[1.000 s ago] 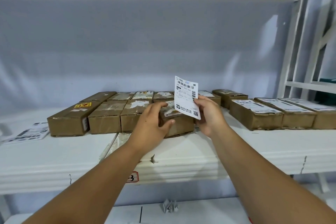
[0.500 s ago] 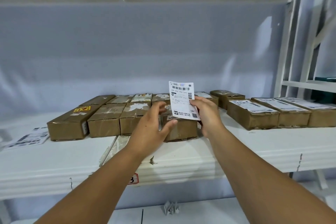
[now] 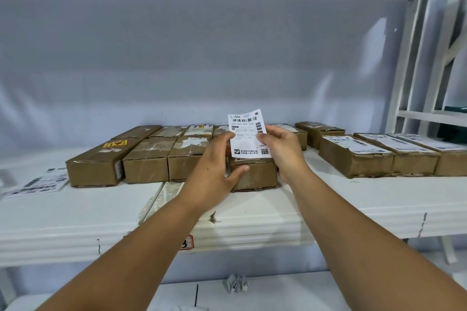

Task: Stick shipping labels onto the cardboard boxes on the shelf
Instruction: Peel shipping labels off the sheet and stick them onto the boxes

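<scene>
Shipping label upright, pinched in the right hand, left hand at its other edge, thumb on cardboard box, grasp unclear.
</scene>
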A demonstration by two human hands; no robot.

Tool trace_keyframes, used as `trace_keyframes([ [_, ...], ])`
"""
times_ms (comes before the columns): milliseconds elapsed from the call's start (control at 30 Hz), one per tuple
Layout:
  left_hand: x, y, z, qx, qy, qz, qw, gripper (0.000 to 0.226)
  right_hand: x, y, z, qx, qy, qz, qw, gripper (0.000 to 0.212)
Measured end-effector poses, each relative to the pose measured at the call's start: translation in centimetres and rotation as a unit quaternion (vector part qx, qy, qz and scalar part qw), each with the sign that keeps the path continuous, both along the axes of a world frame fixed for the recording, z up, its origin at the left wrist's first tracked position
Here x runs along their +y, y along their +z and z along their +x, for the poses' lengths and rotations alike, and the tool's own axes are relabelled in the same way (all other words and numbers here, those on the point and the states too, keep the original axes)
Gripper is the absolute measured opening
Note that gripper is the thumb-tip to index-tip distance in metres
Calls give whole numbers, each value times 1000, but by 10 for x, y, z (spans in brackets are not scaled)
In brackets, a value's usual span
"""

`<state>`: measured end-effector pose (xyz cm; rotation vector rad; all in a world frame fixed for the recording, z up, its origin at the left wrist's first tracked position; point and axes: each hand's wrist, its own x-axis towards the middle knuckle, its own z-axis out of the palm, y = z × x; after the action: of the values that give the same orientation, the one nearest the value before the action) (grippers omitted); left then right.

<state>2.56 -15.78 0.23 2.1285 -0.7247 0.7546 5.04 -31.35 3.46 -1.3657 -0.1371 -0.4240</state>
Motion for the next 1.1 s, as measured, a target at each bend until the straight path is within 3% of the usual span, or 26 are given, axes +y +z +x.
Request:
trace_keyframes([
  [300,1,2,-2,-50,23,22,998,49,-1,0,-2,11,-13,-34,999,23],
  [733,2,0,2,-108,37,74,991,28,0,-2,-9,-41,-56,-96,993,29],
  [1100,2,0,3,-103,56,92,989,24,1,-2,-8,-35,-38,-101,994,27],
])
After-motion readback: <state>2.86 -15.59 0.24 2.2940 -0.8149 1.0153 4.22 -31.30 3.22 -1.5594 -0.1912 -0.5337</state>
